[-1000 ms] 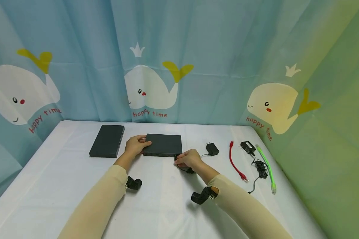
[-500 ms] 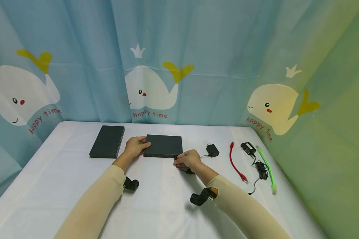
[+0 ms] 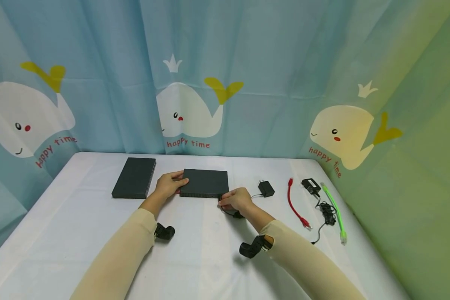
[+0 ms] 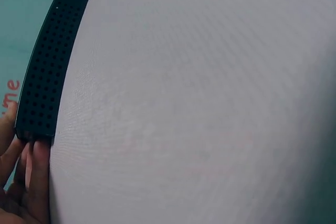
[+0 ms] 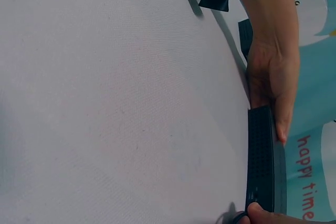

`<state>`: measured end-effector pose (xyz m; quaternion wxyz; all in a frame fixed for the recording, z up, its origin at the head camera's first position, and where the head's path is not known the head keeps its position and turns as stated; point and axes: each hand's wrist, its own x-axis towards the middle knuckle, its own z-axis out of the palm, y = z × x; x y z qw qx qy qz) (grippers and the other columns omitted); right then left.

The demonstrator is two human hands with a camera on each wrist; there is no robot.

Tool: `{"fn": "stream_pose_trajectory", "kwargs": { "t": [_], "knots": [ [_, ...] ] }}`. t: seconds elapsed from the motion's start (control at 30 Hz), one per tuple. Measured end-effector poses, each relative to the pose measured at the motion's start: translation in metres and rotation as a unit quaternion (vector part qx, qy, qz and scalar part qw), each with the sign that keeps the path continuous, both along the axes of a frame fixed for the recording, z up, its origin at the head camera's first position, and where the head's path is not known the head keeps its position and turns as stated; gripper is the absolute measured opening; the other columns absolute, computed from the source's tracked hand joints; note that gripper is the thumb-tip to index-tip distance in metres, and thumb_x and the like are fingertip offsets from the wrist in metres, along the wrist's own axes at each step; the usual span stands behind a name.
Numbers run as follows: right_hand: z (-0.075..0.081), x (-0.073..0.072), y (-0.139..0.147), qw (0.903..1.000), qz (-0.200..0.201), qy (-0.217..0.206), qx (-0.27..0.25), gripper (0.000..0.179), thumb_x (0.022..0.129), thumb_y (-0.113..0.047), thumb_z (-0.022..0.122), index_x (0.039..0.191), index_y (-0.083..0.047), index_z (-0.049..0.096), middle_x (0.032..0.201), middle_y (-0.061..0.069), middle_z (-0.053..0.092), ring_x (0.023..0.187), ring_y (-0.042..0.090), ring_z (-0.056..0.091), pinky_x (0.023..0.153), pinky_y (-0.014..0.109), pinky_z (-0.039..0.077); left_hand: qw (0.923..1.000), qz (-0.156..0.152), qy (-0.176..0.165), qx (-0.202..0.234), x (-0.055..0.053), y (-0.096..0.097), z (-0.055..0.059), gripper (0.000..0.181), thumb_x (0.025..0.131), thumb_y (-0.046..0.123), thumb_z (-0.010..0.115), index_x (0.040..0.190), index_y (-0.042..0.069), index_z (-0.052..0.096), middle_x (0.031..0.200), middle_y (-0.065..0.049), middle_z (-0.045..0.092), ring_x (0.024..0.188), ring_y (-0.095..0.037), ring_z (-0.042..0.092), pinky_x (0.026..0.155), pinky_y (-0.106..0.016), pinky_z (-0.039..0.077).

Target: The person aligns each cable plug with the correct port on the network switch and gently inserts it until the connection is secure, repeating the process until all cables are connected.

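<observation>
A flat black box [image 3: 204,182], like a network switch, lies on the white table. My left hand [image 3: 168,184] grips its left end, thumb over the top edge and fingers at the end. The perforated front side [image 4: 51,72] shows in the left wrist view. At the front right corner my right hand [image 3: 239,199] pinches the small black plug [image 3: 220,198] of a power cord, right at the box's side. Its cord [image 3: 238,214] hangs bunched below the hand. A black power adapter [image 3: 266,188] lies just beyond the right hand, its thin cord running behind that hand.
A second black box with ports [image 3: 134,178] stands at the left. On the right lie a red network cable [image 3: 294,204], another power adapter [image 3: 311,186] with a coiled cord [image 3: 327,212], and a green network cable [image 3: 334,210]. A whale-printed curtain [image 3: 270,83] closes off the back.
My left forearm has shifted slightly to the left. Both hands keep the same holds, and the box and plug stay in place.
</observation>
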<state>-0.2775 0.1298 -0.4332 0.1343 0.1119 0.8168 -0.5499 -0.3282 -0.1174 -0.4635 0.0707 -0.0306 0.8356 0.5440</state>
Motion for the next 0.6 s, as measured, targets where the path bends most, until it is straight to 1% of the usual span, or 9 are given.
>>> {"fn": "stream_pose_trajectory", "kwargs": {
  "t": [0.1, 0.33, 0.6],
  "knots": [
    [0.0003, -0.0005, 0.0001, 1.0, 0.002, -0.002, 0.006, 0.019, 0.079, 0.005, 0.078, 0.097, 0.006, 0.074, 0.087, 0.015, 0.075, 0.06, 0.009, 0.069, 0.06, 0.022, 0.059, 0.9999, -0.001, -0.004, 0.013, 0.0003, -0.0005, 0.0001, 0.057, 0.094, 0.027, 0.069, 0.146, 0.016, 0.049, 0.144, -0.015, 0.052, 0.117, -0.031, 0.061, 0.077, -0.027, 0.06],
    [0.0027, -0.0018, 0.0011, 0.9999, 0.008, -0.009, 0.008, 0.018, 0.08, 0.004, 0.078, 0.097, 0.006, 0.074, 0.087, 0.015, 0.076, 0.06, 0.008, 0.067, 0.06, 0.021, 0.059, 0.9996, 0.0, -0.006, 0.026, 0.0011, -0.0011, 0.0005, 0.056, 0.094, 0.026, 0.069, 0.146, 0.017, 0.05, 0.144, -0.015, 0.052, 0.12, -0.032, 0.059, 0.081, -0.029, 0.06],
    [0.004, -0.0043, 0.0058, 0.9997, 0.011, -0.019, -0.014, 0.019, 0.082, 0.004, 0.076, 0.1, 0.008, 0.072, 0.088, 0.016, 0.075, 0.061, 0.01, 0.069, 0.063, 0.023, 0.06, 0.9996, 0.001, -0.003, 0.03, 0.0011, -0.0016, -0.0021, 0.057, 0.094, 0.026, 0.069, 0.146, 0.015, 0.05, 0.144, -0.016, 0.052, 0.12, -0.033, 0.059, 0.082, -0.03, 0.06]
  ]
}}
